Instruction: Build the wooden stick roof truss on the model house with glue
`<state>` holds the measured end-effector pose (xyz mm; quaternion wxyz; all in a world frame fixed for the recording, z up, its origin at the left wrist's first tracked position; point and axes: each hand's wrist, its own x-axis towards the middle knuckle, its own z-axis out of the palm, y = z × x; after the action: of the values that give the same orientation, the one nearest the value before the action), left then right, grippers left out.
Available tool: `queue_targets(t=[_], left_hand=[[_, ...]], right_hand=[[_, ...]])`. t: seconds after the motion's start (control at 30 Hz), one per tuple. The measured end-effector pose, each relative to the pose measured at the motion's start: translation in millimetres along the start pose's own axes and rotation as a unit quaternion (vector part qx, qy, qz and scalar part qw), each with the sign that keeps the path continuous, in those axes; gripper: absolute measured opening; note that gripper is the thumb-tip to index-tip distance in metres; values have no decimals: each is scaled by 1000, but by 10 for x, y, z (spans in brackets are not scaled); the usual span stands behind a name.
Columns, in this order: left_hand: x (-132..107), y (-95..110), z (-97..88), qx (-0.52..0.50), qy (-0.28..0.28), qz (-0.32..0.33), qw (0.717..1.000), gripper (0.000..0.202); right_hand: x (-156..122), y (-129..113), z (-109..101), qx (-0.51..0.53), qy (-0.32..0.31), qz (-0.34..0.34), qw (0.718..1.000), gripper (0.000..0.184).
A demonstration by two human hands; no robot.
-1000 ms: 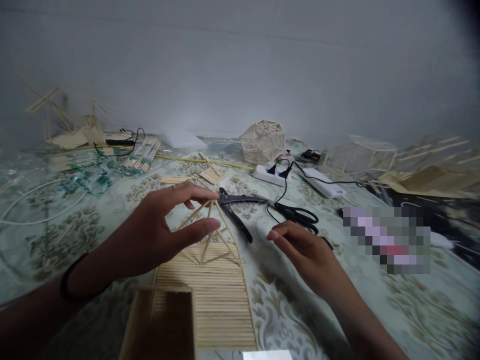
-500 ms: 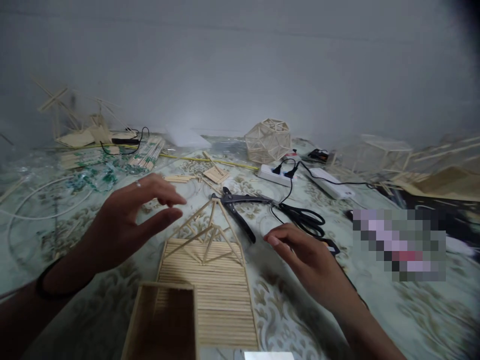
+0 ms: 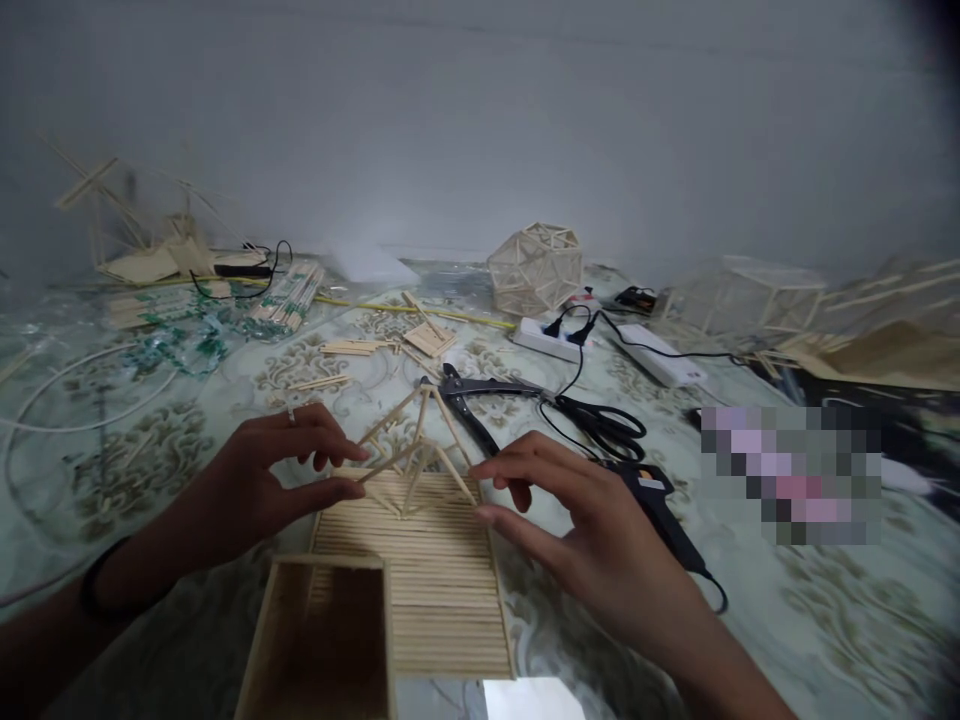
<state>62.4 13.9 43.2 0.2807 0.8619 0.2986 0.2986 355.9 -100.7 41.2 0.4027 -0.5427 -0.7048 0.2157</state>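
Observation:
A pyramid-like frame of thin wooden sticks [image 3: 424,440] stands on the far part of a slatted stick platform [image 3: 442,600]. My left hand [image 3: 281,480] is at the frame's left side, thumb and fingers apart, their tips close to the lower stick ends. On the other side, my right hand [image 3: 577,530] has its finger and thumb spread beside the right corner of the frame. Whether any fingertip touches a stick I cannot tell. An open-topped wooden box [image 3: 275,640] sits at the platform's near left.
Beyond the frame lie dark-handled pliers [image 3: 469,420] and black scissors [image 3: 611,425]. A glue gun [image 3: 667,520] with a cord rests right of my right hand. Further back are power strips [image 3: 547,340], a stick polyhedron [image 3: 536,268] and stick bundles [image 3: 289,297].
Both hands have come inward and lower toward the stick frame, the right one moving left to its corner. The glue gun, largely covered before, now shows. The view has shifted slightly.

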Motion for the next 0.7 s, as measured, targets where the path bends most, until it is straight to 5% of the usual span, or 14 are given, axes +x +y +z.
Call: queue_targets(t=[0.7], left_hand=[[7, -5, 67, -9, -35, 32, 999, 10]], right_hand=[[-6, 181, 175, 30, 3, -2, 1000, 9]])
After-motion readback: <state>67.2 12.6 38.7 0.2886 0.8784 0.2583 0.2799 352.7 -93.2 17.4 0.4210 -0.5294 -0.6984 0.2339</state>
